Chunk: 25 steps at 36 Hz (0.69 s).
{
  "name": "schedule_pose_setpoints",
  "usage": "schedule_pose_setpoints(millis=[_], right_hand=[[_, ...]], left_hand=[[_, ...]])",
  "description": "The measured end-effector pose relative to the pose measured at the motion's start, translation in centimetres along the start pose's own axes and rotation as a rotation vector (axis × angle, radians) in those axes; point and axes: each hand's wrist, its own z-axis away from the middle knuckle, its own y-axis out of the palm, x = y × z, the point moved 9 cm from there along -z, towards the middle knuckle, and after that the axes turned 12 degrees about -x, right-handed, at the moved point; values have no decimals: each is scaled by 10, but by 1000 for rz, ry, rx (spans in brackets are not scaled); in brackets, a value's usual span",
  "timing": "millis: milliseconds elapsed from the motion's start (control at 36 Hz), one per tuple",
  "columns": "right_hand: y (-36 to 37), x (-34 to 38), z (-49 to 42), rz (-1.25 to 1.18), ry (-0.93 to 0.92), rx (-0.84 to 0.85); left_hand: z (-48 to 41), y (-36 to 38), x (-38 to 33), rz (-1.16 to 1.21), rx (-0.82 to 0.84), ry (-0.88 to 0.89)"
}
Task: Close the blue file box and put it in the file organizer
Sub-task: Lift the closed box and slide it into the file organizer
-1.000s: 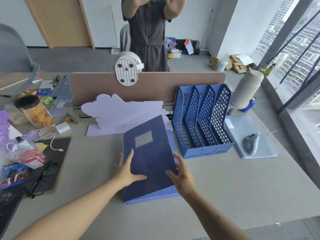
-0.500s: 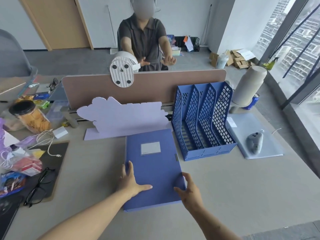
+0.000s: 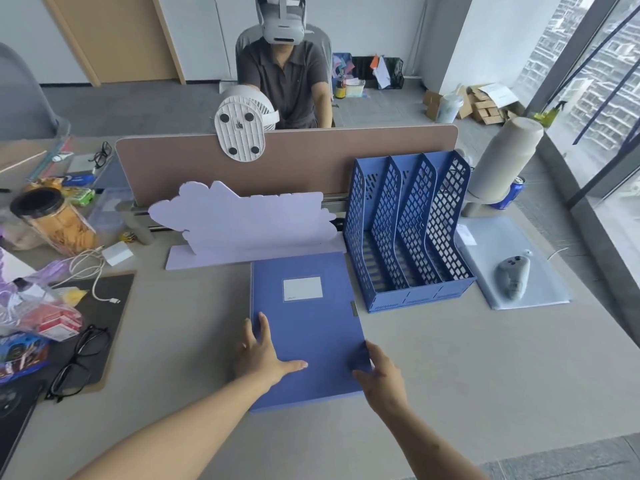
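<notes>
The blue file box (image 3: 304,320) lies flat and closed on the desk, its white label facing up and a small clasp on its right edge. My left hand (image 3: 263,355) rests flat on its near left corner, fingers spread. My right hand (image 3: 381,372) touches its near right edge, with the fingers curled at the corner. The blue mesh file organizer (image 3: 408,230) stands upright just right of the box, its slots holding nothing.
A pale cloud-shaped board (image 3: 242,223) stands behind the box against the brown divider (image 3: 311,157). Glasses (image 3: 78,362), a cable, snack bags and a jar (image 3: 52,220) crowd the left. A grey controller (image 3: 512,277) lies on a folder at right. A person sits opposite.
The raised lid came down and the box now lies closed and flat. Both my hands slid back toward its near corners.
</notes>
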Motion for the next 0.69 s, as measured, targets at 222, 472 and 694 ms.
schedule_pose_setpoints(millis=[222, 472, 694], right_hand=[[3, -7, -3, 29, 34, 9], [1, 8, -21, 164, -86, 51], [11, 42, -55, 530, -252, 191]], left_hand=[[0, 1, 1, -34, -4, 6], [-2, 3, 5, 99, 41, 28], [-31, -6, 2, 127, 157, 48]])
